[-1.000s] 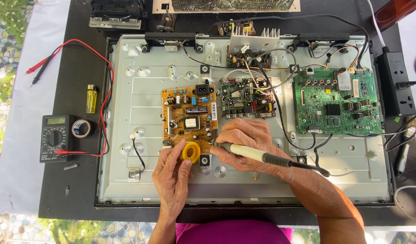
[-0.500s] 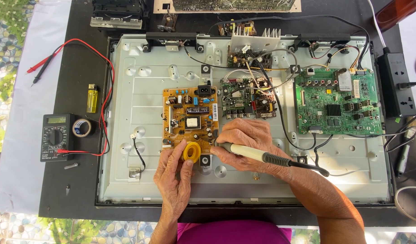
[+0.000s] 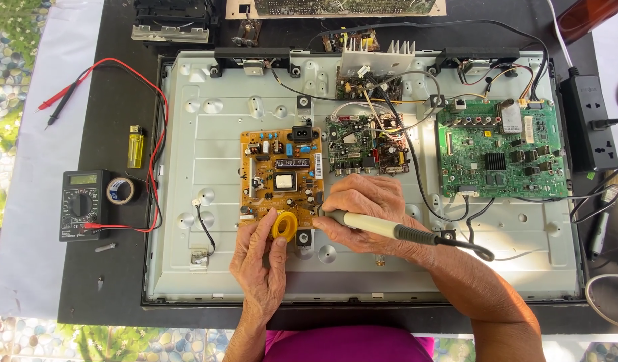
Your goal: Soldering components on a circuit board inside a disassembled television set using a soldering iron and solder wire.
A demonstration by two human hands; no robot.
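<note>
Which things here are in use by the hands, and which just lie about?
In use: left hand, yellow solder reel, right hand, soldering iron, orange circuit board.
Lying about: multimeter, lighter, tape roll, power strip.

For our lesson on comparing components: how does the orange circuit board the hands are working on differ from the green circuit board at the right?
The orange circuit board is narrower and upright; the green circuit board is wider, roughly square. The left hand holds a yellow spool at the orange board's lower edge, beside the right hand gripping a soldering iron; nothing touches the green board. Both lie flat on the metal panel.

L hand (image 3: 260,258) pinching, R hand (image 3: 362,213) gripping.
</note>
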